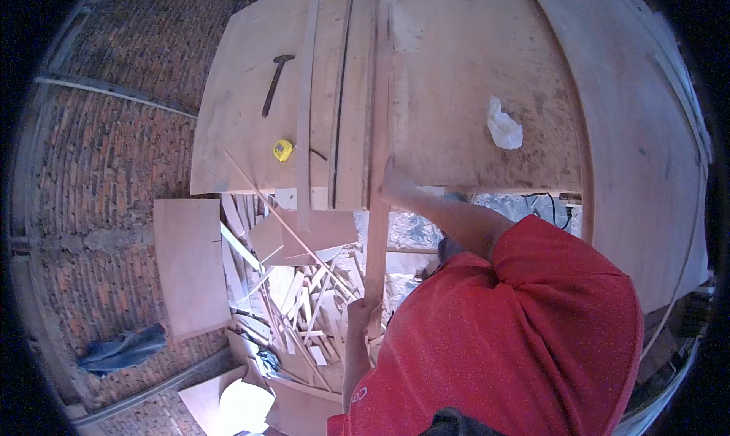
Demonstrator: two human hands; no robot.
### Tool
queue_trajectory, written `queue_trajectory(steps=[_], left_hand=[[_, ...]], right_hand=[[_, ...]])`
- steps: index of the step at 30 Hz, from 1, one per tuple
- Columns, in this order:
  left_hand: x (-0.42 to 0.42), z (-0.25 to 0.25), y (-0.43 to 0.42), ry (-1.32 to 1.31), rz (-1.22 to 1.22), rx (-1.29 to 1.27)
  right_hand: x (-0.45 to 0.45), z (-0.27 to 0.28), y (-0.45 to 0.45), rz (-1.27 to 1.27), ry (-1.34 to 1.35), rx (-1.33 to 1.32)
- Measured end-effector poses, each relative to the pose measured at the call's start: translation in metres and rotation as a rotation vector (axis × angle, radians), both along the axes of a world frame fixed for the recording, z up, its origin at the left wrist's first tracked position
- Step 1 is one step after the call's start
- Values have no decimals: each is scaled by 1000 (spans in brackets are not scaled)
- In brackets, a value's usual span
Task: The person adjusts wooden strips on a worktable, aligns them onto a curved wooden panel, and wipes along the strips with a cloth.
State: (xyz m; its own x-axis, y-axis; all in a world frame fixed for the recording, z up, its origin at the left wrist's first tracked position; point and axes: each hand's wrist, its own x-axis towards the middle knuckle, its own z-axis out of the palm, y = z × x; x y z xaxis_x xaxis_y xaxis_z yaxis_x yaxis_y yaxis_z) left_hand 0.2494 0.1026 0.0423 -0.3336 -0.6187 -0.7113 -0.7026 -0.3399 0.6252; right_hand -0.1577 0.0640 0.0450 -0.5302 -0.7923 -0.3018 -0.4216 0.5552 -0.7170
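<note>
A long, narrow wooden board (378, 238) runs along the workbench and sticks out past its near edge toward my body. My left hand (365, 312) is closed around the board's near end, below the bench. Farther up, my right hand (394, 185) grips the same board from its right side, close to the bench edge. Part of its fingers is hidden. Beside the board on the left lie thin strips (306, 117) and a dark-edged plank (342, 101).
On the workbench (449, 63) are a hammer (277, 86), a yellow tape measure (283, 150) and a crumpled white bag (504, 126). Scrap wood (319, 307) covers the floor. A brick wall (106, 185) stands left, with a leaning panel (192, 265) and a dark cloth (123, 350).
</note>
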Motion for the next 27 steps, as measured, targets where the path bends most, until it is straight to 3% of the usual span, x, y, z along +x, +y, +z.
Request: queue_trajectory(steps=[4,6,9,16,19,20,22,23,24,27], left_hand=[[-13,-19,-15,13,-17,3],[-10,-45,-27,-70,-74,4],[-64,25,-24,-93,-61,9],[-103,28,-41,-6,-61,18],[-111,14,-50,-33,-119,-16],[-108,1,-53,-34,-95,-22],[-112,-1,-54,-37,-72,-28],[-118,4,-55,-54,-71,-41],[-122,5,-57,-71,-71,-54],[-133,5,-58,-20,-36,-55]], right_hand=[[-22,-1,-10,-126,-17,-48],[-35,10,-14,-65,-4,85],[-47,-17,-18,20,164,-25],[-86,-24,-39,-114,70,-73],[-102,1,-42,-41,221,-21],[-106,27,-38,26,162,32],[-111,22,-42,93,102,85],[-113,-7,-54,-9,122,67],[-114,-5,-57,-110,142,49],[-128,2,-54,-40,73,70]])
